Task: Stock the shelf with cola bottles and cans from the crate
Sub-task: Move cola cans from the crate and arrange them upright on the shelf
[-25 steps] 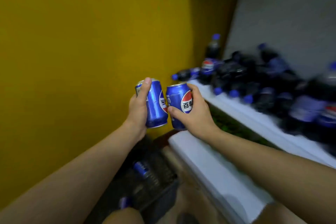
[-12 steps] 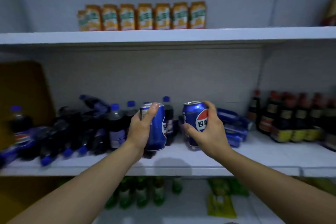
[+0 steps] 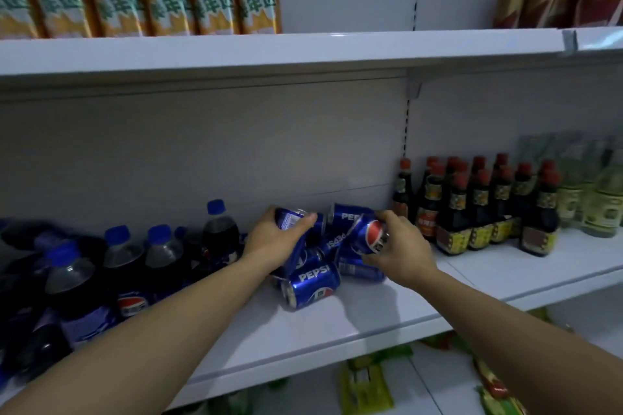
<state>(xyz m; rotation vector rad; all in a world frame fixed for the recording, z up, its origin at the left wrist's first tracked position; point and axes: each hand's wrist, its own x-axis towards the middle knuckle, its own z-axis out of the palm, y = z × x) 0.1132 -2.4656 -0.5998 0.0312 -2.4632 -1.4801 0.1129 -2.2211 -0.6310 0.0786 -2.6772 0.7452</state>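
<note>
A pile of blue cola cans (image 3: 313,283) lies on its side in the middle of the white shelf (image 3: 337,320). My left hand (image 3: 273,239) grips a blue can (image 3: 291,217), tilted, on top of the pile's left part. My right hand (image 3: 401,251) grips another blue can (image 3: 371,236) with a red and white logo, tilted at the pile's right. Dark cola bottles (image 3: 124,266) with blue caps crowd the shelf's left part, some upright, some lying down. The crate is out of view.
Dark sauce bottles (image 3: 478,212) with red caps stand right of the cans, pale green bottles (image 3: 593,192) beyond them. Orange packs (image 3: 161,3) line the upper shelf (image 3: 303,47). Green and yellow packets (image 3: 364,384) lie on the lower shelf.
My view swung from the yellow wall and crate to the shelf. Both hands carried their cans forward and lowered them, tilted, onto the pile of cans.
</note>
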